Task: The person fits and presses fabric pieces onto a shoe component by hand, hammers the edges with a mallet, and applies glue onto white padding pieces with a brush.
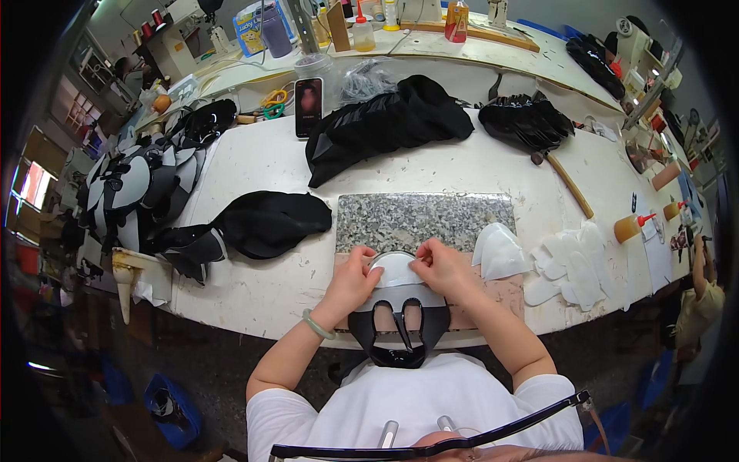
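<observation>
In front of my chest lies a shoe upper [437, 317], glossy black at its straps with a grey lining facing up. A white curved toe piece [397, 271] covers the upper's far, rounded end. My left hand [354, 281] pinches the left edge there, thumb on the white piece. On the opposite edge my right hand [446, 271] has its thumb and fingers closed on the same end. The upper's far end rests over a speckled stone slab [423, 219]. Just right of my right hand sits a small stack of white half-oval pieces [500, 252].
Flat white cutouts [573, 269] lie to the right, near a red-tipped glue bottle [627, 228] and a hammer [570, 185]. Black upper stacks [392, 119] and a phone [309, 108] stand beyond the slab. More black uppers [277, 223] lie left. Another person [700, 300] is at far right.
</observation>
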A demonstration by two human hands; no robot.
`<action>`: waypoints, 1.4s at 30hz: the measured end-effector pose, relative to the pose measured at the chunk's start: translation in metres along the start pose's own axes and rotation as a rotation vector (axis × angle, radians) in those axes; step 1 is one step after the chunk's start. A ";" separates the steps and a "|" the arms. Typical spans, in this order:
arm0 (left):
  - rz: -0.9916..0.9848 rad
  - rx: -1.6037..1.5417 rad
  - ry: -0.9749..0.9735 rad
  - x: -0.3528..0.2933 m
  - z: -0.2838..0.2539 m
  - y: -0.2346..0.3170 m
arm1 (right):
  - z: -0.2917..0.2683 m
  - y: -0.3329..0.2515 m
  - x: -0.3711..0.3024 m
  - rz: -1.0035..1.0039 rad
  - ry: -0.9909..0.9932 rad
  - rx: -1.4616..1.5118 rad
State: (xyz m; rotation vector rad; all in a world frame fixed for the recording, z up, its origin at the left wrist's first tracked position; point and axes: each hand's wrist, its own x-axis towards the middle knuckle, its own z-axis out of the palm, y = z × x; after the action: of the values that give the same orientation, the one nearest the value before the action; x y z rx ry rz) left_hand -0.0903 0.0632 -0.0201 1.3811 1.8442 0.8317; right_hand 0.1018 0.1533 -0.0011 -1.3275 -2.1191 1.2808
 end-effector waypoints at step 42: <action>0.159 -0.526 -0.141 0.056 -0.010 0.058 | -0.078 -0.003 -0.048 -0.420 0.408 0.028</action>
State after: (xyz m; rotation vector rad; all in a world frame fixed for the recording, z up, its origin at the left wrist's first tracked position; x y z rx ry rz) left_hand -0.0787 0.1296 0.0248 1.2134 1.2932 1.1682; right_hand 0.1764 0.1525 0.0519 -0.9590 -1.9396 0.7883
